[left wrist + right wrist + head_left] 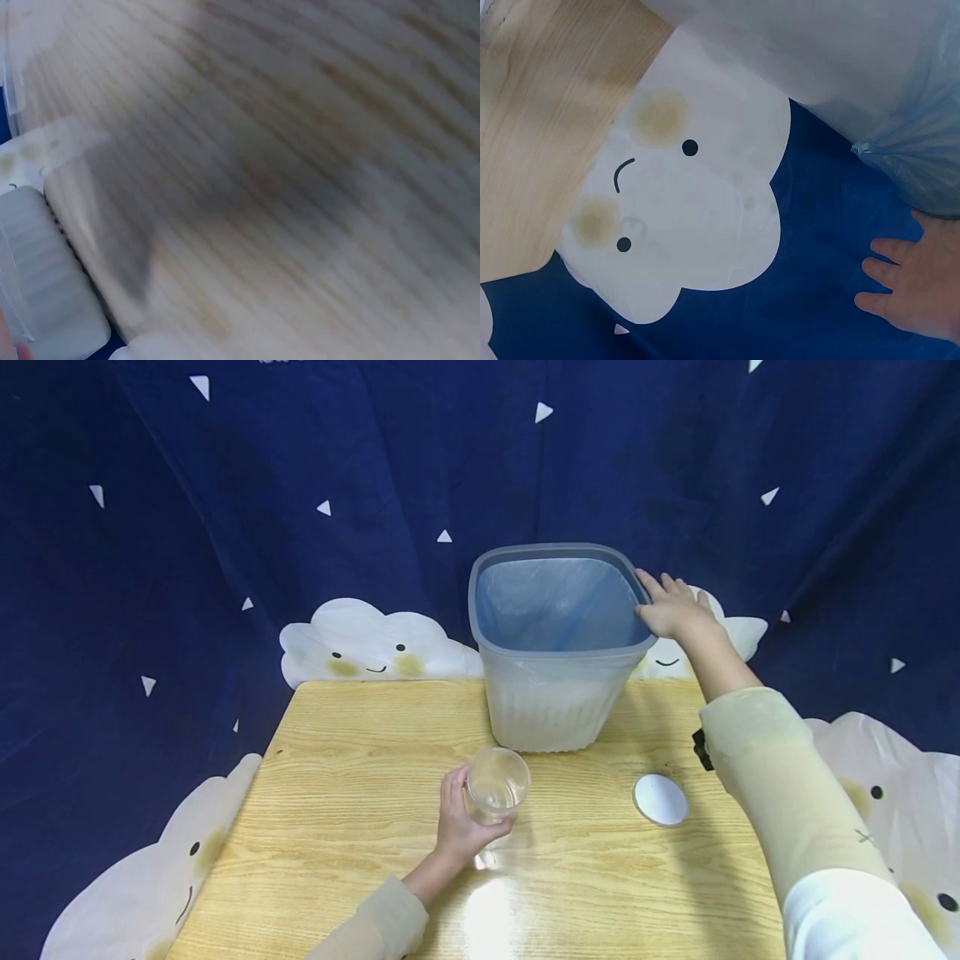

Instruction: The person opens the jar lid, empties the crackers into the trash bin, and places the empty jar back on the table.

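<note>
My left hand (461, 831) curls round a clear plastic cup (497, 781), its mouth facing up, in front of the bin. In the left wrist view only a sliver of that hand shows at the lower left edge. A translucent white trash bin (558, 702) with a grey rim stands at the back of the table, a bluish plastic bag (907, 150) lining it. My right hand (678, 610) is at the bin's right rim, fingers straight and spread, thumb at the rim's edge. Several of its fingers show in the right wrist view.
A white round lid (660, 800) lies on the wooden table (360, 827), right of the cup. Behind hangs a dark blue curtain (360, 460) with white triangles. Smiling cloud shapes (375, 643) border the table's back and sides.
</note>
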{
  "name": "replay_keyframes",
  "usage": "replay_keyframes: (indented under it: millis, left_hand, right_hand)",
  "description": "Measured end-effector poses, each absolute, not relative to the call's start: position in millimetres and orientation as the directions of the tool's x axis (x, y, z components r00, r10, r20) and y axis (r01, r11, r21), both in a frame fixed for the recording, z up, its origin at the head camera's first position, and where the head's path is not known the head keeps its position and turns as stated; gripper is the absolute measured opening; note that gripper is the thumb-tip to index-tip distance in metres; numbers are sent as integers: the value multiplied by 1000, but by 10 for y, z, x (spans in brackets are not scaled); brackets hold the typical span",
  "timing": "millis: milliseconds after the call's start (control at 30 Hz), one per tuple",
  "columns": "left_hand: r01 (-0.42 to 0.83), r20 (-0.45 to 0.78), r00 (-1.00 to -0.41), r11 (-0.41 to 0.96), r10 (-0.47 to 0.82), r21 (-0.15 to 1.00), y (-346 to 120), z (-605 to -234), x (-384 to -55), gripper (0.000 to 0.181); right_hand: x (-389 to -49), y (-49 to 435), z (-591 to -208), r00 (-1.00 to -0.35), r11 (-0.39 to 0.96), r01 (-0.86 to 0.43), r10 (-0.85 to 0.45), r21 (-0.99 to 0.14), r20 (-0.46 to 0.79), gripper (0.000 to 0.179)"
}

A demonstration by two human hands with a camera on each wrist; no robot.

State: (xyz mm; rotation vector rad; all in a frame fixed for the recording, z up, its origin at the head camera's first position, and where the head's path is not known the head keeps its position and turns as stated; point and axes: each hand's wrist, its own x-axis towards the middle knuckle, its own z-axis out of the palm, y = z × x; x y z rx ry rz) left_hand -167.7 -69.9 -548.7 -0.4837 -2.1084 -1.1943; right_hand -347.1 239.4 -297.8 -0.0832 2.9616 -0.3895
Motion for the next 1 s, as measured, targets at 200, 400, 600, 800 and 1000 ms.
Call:
replay_keyframes:
  millis: [200,400,600,800,1000]
  left_hand:
    - [598,693,-721,531,27,601,-677,-5539,-1643,91]
    - [595,678,-734,528,48,606,-660,-5580,-1628,89]
    - [586,657,-750,531,70,612,-636,-5619,-1609,91]
    - [575,627,-773,523,96,630,-608,-5665,-1565,92]
    - [556,598,-793,533,113,638,-581,-5717,-1531,93]
  right_hand:
    - [-3468,2388,-2969,-986,964,-39,-81,-263,-149,63]
    - [-3469,2392,-2961,-985,965,-38,-80,-261,-153,63]
    - [-3471,2399,-2964,-985,965,-42,-84,-260,-153,62]
    - [-3465,2402,-2968,-985,966,-46,-87,-256,-151,62]
    - [-3454,2404,-2963,-984,964,-49,-91,-261,-151,63]
